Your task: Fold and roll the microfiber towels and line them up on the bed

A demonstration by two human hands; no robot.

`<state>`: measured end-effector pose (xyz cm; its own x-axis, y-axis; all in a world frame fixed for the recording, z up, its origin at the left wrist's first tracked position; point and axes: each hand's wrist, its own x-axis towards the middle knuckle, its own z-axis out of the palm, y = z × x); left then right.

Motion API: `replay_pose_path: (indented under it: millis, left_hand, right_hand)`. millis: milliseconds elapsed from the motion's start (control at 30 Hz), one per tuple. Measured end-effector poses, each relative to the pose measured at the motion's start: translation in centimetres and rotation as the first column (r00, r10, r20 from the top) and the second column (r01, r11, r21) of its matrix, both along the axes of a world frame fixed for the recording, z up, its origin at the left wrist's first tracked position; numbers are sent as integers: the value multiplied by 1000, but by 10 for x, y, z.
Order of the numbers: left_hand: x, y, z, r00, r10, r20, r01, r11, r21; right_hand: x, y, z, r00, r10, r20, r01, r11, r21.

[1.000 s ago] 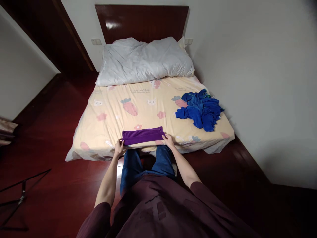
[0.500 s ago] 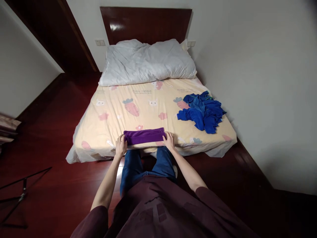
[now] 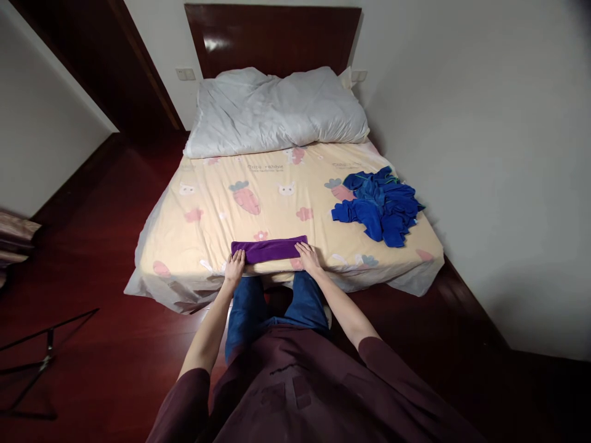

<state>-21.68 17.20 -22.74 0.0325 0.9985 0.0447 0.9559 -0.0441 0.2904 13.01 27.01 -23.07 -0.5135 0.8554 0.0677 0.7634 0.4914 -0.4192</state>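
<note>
A purple towel [image 3: 270, 250], folded into a long narrow strip, lies on the bed near its front edge. My left hand [image 3: 235, 264] rests on the strip's left end, its fingers stretched out over the fabric. On the right end lies my right hand [image 3: 308, 256], fingers extended flat across the cloth. Both hands touch the towel without gripping it. To the right, a crumpled heap of blue cloth [image 3: 381, 208] sits on the bed, apart from my hands.
A yellow bedsheet [image 3: 207, 227] with carrots and rabbits covers the bed. A pale quilt [image 3: 281, 114] is bunched against the dark wooden headboard [image 3: 277, 40]. Walls flank the room. A black metal stand [image 3: 48, 351] is on the red floor at the left.
The towel has become a narrower strip, its front edge folded over. My hands have moved inward from its ends, and the fingers now lie flat on top instead of pinching the corners.
</note>
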Motion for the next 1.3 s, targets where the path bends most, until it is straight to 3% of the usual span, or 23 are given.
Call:
replay_pose_path:
  millis: [167, 300, 467, 667, 767, 900, 1133, 1300]
  left_hand:
    - [-13, -10, 10, 995, -101, -14, 100, 995, -29]
    - [-23, -27, 7, 986, -133, 99, 137, 990, -35]
    - [-32, -26, 1, 916, 4, 400, 3, 1000, -18]
    - [-32, -19, 1, 748, 250, 615, -267, 961, -65]
    - [-29, -10, 2, 697, 347, 628, -367, 924, -103]
    - [-34, 1, 4, 663, 368, 652, -383, 915, -126]
    - [-40, 4, 3, 655, 386, 649, -375, 912, -163]
    - [-41, 5, 2, 680, 399, 615, -359, 913, -195]
  right_hand:
    - [15, -5, 4, 999, 45, 19, -45, 999, -9]
    - [31, -14, 4, 996, 85, -20, -85, 996, -38]
    - [31, -2, 0, 969, -67, -236, 32, 988, -150]
    - [28, 14, -11, 758, -329, -564, 141, 926, -350]
    - [27, 17, -17, 690, -455, -563, 242, 878, -413]
    - [25, 25, -26, 694, -534, -483, 323, 830, -455]
    - [26, 33, -43, 707, -505, -495, 284, 844, -455]
    - [30, 36, -44, 722, -533, -441, 351, 831, -431]
